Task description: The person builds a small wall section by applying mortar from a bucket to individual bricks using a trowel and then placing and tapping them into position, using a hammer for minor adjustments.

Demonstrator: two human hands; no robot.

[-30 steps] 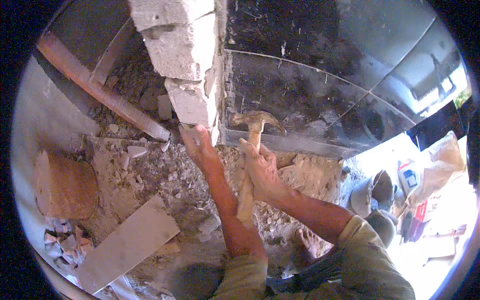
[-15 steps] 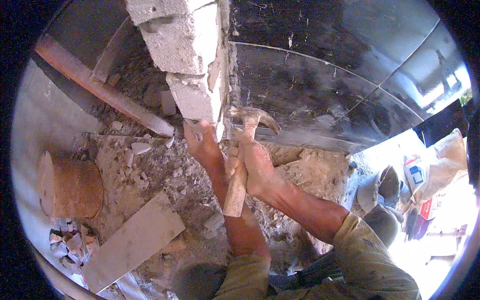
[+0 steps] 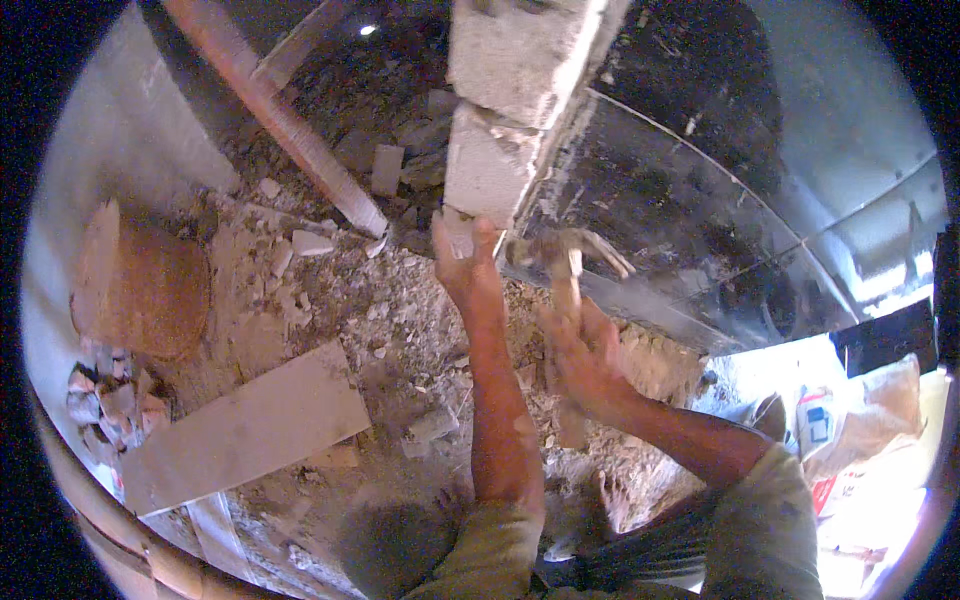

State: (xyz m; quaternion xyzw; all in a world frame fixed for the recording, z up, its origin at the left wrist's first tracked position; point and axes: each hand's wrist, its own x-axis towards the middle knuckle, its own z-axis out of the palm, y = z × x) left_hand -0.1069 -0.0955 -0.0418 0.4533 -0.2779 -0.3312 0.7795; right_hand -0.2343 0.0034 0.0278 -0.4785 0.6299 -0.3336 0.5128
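My right hand [image 3: 585, 355] is wrapped round the wooden handle of a claw hammer [image 3: 565, 252]. The hammer is slightly blurred, its striking face beside the block wall's lower edge and its claw pointing right. My left hand [image 3: 470, 262] grips a small pale block piece [image 3: 460, 236] between thumb and fingers, at the foot of a rough white block wall [image 3: 490, 165]. Whether that piece is loose or joined to the wall I cannot tell. To the right of the wall stands a dark, glossy tiled panel [image 3: 650, 200], spotted with pale splashes.
Rubble [image 3: 390, 300] covers the ground around me. A long pale board [image 3: 255, 425] lies at the lower left, near a brown cylindrical stump [image 3: 140, 280]. A reddish beam [image 3: 275, 115] slants down from the upper left. Sacks [image 3: 870, 410] stand at the right.
The view has turned, so the wall and both hands appear farther right. The hammer has tilted and blurred, still in my right hand. My left hand keeps its grip at the wall's foot.
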